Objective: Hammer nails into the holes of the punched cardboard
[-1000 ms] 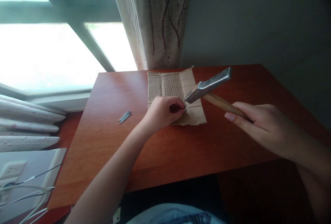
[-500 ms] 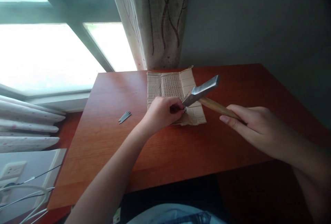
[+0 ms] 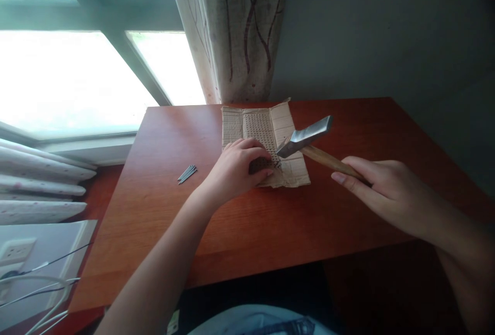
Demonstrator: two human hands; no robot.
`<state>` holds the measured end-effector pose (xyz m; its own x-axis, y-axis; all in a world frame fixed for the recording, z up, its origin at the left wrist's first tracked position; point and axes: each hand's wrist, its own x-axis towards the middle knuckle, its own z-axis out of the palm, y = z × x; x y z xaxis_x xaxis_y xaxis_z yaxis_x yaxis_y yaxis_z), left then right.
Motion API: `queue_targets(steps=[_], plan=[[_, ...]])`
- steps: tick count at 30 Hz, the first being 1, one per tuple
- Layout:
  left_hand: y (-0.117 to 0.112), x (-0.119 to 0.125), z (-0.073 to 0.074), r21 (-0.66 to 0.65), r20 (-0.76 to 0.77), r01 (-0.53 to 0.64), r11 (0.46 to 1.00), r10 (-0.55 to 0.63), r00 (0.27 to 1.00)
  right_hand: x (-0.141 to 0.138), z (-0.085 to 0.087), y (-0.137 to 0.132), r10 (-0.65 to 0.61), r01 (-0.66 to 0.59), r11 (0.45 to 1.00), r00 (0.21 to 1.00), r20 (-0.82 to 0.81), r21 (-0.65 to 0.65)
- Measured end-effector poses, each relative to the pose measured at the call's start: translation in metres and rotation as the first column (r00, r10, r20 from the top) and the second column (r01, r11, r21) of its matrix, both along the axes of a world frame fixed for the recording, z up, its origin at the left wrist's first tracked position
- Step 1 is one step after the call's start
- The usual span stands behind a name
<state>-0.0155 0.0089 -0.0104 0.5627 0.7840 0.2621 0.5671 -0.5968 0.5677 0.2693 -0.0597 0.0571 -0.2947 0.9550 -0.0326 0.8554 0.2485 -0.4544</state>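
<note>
My right hand (image 3: 381,185) is wrapped round the wooden handle of a hammer (image 3: 309,134). The long metal head hangs over the near right part of a board full of small holes (image 3: 257,124). That board lies on a creased piece of cardboard (image 3: 298,171). Over the near left side of the board rests my left hand (image 3: 243,162), thumb and forefinger apart, with nothing visible between them; its other fingers are partly hidden. Small dark nail-like pieces (image 3: 277,164) show just below the hammer head, too small to make out clearly.
Several loose nails (image 3: 187,173) lie in a small bundle on the reddish wooden table (image 3: 247,237), left of the cardboard. Behind the table hang a patterned curtain (image 3: 247,31) and a dark wall. A window is at the left, with cables (image 3: 50,283) and a socket below.
My left thumb and forefinger have parted from their pinch near the hammer head, and that hand has drawn slightly left. The hammer has hardly moved.
</note>
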Motion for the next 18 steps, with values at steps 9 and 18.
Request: queue_targets(steps=[9, 18], plan=[[0.0008, 0.0002, -0.0027, 0.004, 0.010, -0.002, 1.000, 0.002, 1.000, -0.0031, -0.0062, 0.0023, -0.001, 0.001, 0.999, 1.000, 0.010, -0.034], [0.0015, 0.0002, -0.0038, 0.003, 0.003, -0.005, 1.000, 0.005, 1.000, -0.0052, -0.0064, 0.0022, -0.001, 0.002, 0.996, 1.000, 0.020, -0.094]])
